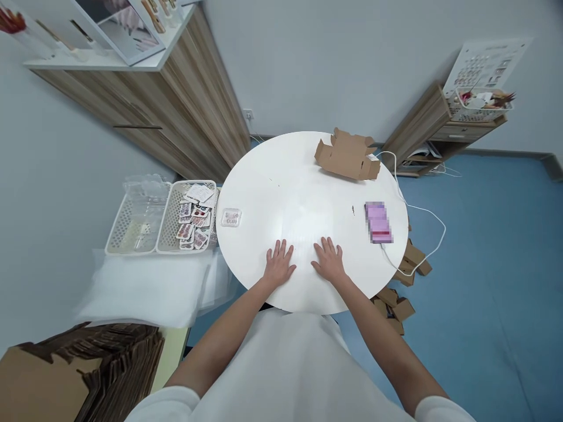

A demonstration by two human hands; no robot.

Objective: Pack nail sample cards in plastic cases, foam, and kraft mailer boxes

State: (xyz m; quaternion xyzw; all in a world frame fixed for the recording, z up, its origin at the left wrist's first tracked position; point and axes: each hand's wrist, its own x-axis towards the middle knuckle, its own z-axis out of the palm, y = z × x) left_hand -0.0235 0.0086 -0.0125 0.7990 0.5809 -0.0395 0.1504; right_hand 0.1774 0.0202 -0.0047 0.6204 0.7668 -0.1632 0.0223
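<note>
My left hand [278,265] lies flat on the white round table [299,187], fingers spread, holding nothing. Beside it, my right hand [329,261] also rests palm down with its fingers apart. To the left, near the table's edge, sits a small clear plastic case [231,217] with little pinkish items inside. An unfolded brown cardboard box [347,155] lies at the far right of the tabletop. Right of my right hand is a phone [379,223], its purple screen blurred, with a white cable attached. Neither hand touches any of these things.
Left of the table, a white basket [165,234] holds many printed cards; another basket [118,234] holds clear plastic packaging. Plastic sheets [145,290] and stacked flat cardboard [118,369] lie nearer. Folded boxes [396,310] lie on the floor at right. The white cable [433,217] loops past the table's edge.
</note>
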